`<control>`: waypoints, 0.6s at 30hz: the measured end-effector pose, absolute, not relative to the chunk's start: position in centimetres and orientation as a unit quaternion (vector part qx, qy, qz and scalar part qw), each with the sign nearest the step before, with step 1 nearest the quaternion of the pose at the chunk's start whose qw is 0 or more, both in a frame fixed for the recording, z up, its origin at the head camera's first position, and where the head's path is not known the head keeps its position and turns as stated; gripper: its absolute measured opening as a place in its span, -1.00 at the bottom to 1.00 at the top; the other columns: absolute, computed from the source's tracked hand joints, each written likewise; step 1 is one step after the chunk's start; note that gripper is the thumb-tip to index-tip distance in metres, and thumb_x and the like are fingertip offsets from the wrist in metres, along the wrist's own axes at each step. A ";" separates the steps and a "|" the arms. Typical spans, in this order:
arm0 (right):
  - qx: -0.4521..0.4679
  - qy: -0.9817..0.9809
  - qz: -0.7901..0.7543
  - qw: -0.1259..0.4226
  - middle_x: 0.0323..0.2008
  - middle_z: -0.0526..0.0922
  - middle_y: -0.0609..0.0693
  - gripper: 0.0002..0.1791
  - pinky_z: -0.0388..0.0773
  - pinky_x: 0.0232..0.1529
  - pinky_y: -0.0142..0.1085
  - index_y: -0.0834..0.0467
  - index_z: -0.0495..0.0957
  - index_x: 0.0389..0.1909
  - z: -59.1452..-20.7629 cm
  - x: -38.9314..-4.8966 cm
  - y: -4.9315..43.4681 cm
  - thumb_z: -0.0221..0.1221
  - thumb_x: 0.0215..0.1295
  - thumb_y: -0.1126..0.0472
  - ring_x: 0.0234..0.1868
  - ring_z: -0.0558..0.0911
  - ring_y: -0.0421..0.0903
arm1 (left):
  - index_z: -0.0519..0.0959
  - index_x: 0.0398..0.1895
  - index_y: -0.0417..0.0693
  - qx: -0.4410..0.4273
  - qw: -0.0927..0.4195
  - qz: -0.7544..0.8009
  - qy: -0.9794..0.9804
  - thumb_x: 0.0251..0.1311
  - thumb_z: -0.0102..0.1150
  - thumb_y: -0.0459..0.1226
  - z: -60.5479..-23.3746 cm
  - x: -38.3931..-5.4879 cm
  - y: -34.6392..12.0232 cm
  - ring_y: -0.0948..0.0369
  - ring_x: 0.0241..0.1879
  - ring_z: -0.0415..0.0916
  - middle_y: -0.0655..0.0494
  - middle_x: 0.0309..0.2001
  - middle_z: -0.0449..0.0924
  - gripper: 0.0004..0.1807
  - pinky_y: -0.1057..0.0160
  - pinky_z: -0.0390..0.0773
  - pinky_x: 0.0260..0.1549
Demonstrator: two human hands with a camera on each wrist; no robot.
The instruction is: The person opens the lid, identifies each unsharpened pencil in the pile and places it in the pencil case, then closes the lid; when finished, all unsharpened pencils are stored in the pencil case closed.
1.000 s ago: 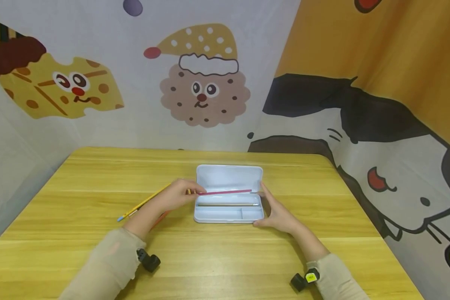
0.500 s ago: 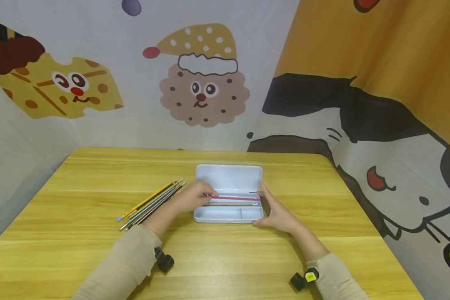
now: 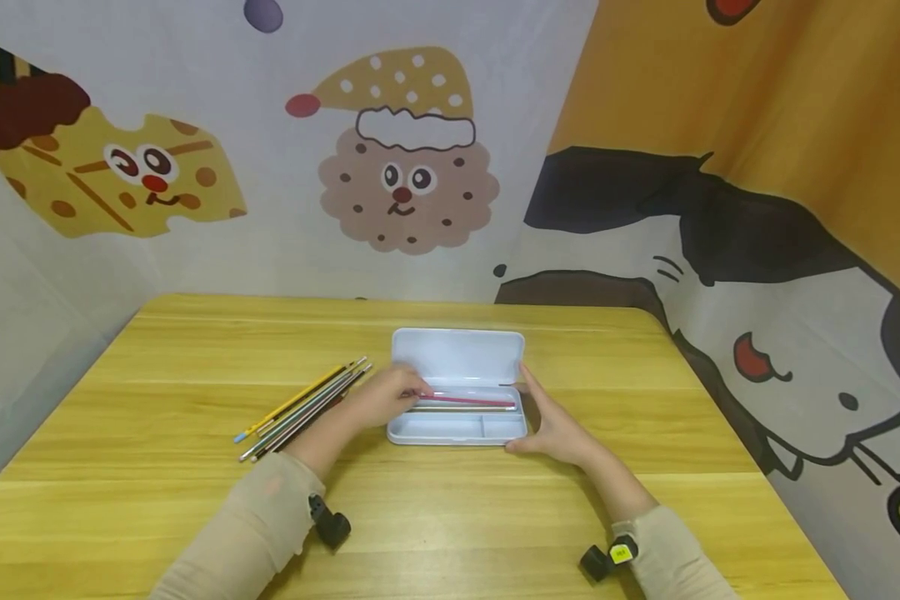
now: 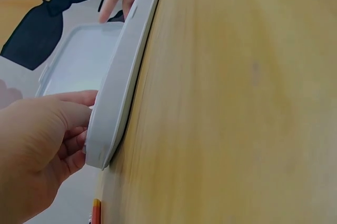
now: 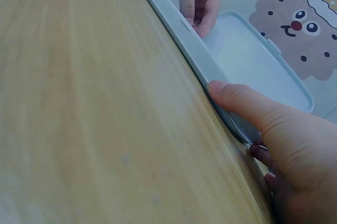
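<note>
A white pencil case (image 3: 431,428) lies open on the table, its lid (image 3: 457,357) tipped back. My left hand (image 3: 385,396) reaches into the left end of the back compartment and pinches a pinkish-red pencil (image 3: 476,402) there. Alongside it in that compartment lies a gold-coloured pencil (image 3: 461,409). In the left wrist view, the case's wall (image 4: 117,92) hides the tips of the left fingers and the pencil. My right hand (image 3: 558,429) holds the case's right end, with the thumb on the front wall, as the right wrist view shows, and the fingers toward the back.
Left of the case, several pencils (image 3: 303,410) lie in a slanted bundle, partly behind the left forearm. The wooden table (image 3: 450,517) extends in front of the case. A cartoon-print curtain (image 3: 270,267) hangs behind the table.
My left hand has moved right and lowered the pinkish-red pencil from above the hinge side into the back compartment. The pencil bundle has come into fuller view. My right hand stays put.
</note>
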State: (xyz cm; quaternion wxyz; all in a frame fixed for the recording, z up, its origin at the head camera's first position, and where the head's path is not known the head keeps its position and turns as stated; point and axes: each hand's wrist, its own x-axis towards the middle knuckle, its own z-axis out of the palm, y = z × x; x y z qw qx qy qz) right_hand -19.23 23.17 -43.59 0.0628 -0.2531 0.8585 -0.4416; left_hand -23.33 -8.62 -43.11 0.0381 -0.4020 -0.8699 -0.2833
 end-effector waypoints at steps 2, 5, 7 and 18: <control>-0.251 0.858 -0.443 0.066 0.28 0.28 0.29 0.38 -0.20 0.36 0.11 0.21 -0.32 0.50 -42.6 -18.7 22.8 0.52 -0.16 0.33 0.38 0.11 0.16 | 0.70 -0.21 -0.17 -0.402 0.041 -0.283 -0.870 0.09 0.22 -0.52 -43.2 -23.3 -8.6 0.18 -0.26 0.48 0.11 -0.33 0.59 -0.78 0.25 0.51 -0.21; -0.252 0.859 -0.440 0.065 0.28 0.28 0.30 0.38 -0.19 0.35 0.14 0.23 -0.33 0.50 -42.8 -18.9 22.8 0.52 -0.16 0.33 0.37 0.11 0.19 | 0.70 -0.24 -0.18 -0.408 0.046 -0.283 -0.867 0.09 0.23 -0.52 -43.1 -23.2 -8.6 0.18 -0.28 0.47 0.09 -0.34 0.58 -0.80 0.25 0.50 -0.23; -0.252 0.860 -0.440 0.061 0.28 0.28 0.28 0.40 -0.20 0.35 0.14 0.17 -0.34 0.51 -43.6 -19.3 23.1 0.53 -0.17 0.32 0.38 0.10 0.18 | 0.71 -0.25 -0.17 -0.408 0.046 -0.284 -0.866 0.09 0.24 -0.52 -43.1 -23.2 -8.6 0.18 -0.28 0.46 0.09 -0.35 0.57 -0.81 0.25 0.50 -0.23; -0.246 0.865 -0.433 0.061 0.32 0.29 0.10 0.46 -0.21 0.38 0.04 -0.12 -0.37 0.52 -45.9 -20.5 24.1 0.56 -0.20 0.08 0.41 0.08 0.04 | 0.67 -0.12 -0.18 -0.374 0.033 -0.336 -0.864 0.18 0.23 -0.43 -41.9 -21.6 -9.8 0.19 -0.21 0.47 0.10 -0.23 0.57 -0.79 0.23 0.52 -0.22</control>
